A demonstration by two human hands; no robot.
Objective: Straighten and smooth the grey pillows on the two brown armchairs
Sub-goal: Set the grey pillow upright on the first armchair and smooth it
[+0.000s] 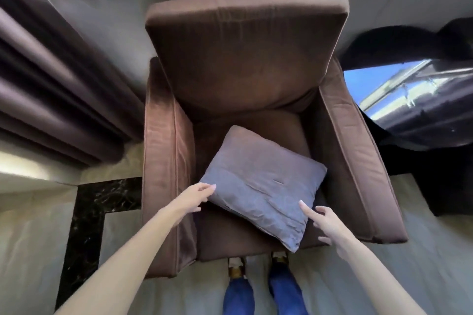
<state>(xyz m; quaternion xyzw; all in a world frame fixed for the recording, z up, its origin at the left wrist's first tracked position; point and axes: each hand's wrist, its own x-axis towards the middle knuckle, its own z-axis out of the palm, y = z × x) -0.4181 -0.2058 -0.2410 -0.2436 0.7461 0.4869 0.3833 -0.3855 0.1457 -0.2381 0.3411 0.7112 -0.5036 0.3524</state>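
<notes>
Pillow (pixel 258 186) grey, creased, skewed flat on armchair (pixel 245 64) seat.
My left hand (pixel 195 195) touches its corner, fingers loose; right hand (pixel 325 222) spread open beside it.

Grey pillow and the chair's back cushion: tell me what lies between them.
In the head view, only bare brown seat cushion lies between the grey pillow and the back cushion; nothing else rests there.

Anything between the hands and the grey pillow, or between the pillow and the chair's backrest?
Nothing visible. The left hand is at the grey pillow's left corner, the right hand fingers at its near right edge. The seat behind the pillow up to the backrest is bare.
</notes>
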